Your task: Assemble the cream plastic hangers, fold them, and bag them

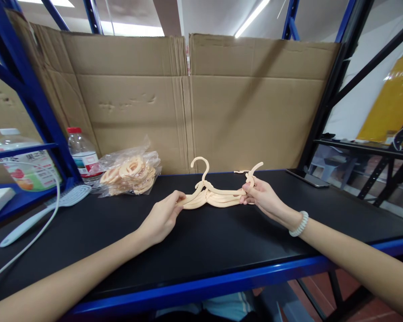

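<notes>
A cream-coloured clothes hanger (218, 191) with its hook upright is held between my two hands over the black tabletop. My left hand (163, 214) is closed round its left end, fingertips pinched together. At the other end, my right hand (260, 197) is closed round the hanger's right arm. A separate cream curved hook piece (254, 171) sticks up at the fingers of my right hand. Below the top bar, more cream curved bars (218, 203) show close together; whether they belong to one hanger or several, I cannot tell.
A clear plastic bag of cream rings (130, 174) lies at the back left, beside a red-capped bottle (82, 154). A pale hairbrush (53, 208) and white cable are further left. A phone (307, 178) lies back right. Cardboard (248, 107) walls the rear.
</notes>
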Action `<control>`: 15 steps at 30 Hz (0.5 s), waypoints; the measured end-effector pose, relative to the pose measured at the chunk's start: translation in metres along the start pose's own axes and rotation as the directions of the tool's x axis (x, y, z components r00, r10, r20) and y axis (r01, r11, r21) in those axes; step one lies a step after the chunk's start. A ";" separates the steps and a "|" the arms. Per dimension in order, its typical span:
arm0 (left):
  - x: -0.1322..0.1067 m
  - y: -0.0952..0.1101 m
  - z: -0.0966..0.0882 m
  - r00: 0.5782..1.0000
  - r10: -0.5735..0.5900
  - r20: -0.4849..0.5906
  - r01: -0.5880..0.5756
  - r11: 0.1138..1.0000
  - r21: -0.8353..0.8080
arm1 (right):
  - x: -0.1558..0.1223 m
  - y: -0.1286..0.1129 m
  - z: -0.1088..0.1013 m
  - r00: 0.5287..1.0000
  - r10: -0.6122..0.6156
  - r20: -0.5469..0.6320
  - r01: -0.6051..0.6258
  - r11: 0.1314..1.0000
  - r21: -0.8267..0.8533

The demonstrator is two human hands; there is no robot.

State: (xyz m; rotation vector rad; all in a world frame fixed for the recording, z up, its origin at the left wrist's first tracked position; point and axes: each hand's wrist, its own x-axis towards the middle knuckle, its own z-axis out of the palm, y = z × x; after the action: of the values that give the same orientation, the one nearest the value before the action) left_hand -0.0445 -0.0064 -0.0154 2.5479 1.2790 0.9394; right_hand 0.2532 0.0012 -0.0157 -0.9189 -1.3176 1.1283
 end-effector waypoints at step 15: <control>0.005 -0.006 -0.016 0.994 0.076 0.077 -0.099 0.919 0.382 | 0.020 -0.017 -0.041 0.998 -0.057 -0.024 0.061 0.978 0.199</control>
State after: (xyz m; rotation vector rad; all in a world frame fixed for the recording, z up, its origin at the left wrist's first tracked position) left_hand -0.0555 -0.0014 -0.0022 2.9239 1.4683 0.6696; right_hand 0.2942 0.0209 0.0032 -0.7368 -1.1847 1.1795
